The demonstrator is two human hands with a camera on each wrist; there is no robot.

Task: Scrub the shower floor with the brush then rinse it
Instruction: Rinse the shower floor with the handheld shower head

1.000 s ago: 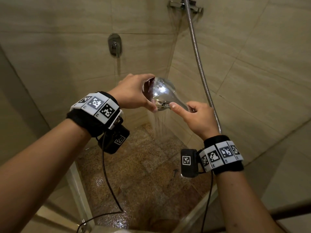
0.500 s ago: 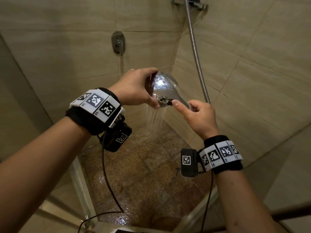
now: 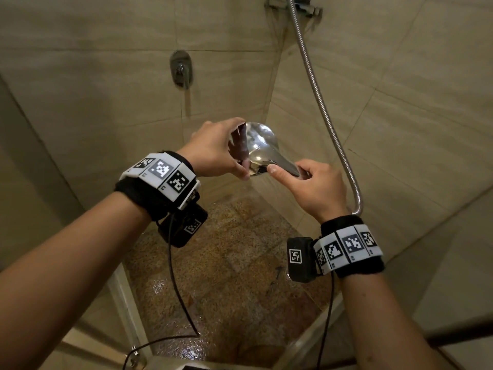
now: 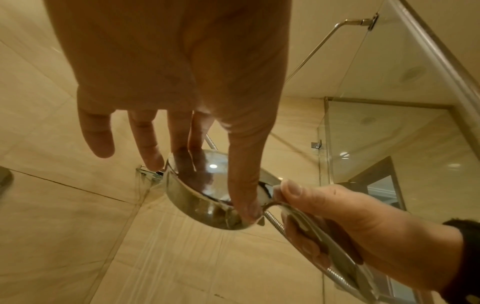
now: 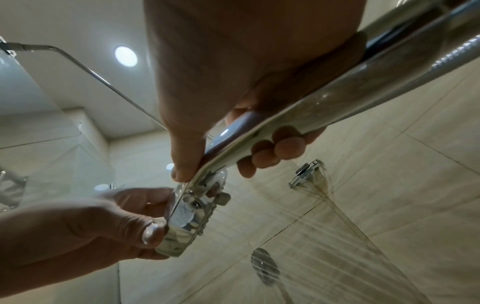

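Shower floor (image 3: 240, 276) lies wet below shower head (image 3: 260, 145), beside glass panel (image 4: 389, 144).

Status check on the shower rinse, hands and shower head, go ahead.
Right hand grips shower head handle; left hand pinches its rim. Water spraying, shower floor wet. Nothing in the way.

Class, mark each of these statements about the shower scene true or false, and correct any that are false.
1. The right hand grips the handle of the shower head. True.
2. The left hand holds a scrubbing brush. False: it holds the round rim of the shower head; no brush is in view.
3. Water is spraying from the shower head. True.
4. The shower floor is dry. False: it glistens with water.
5. The hose lies coiled on the floor. False: it hangs from a wall fitting.
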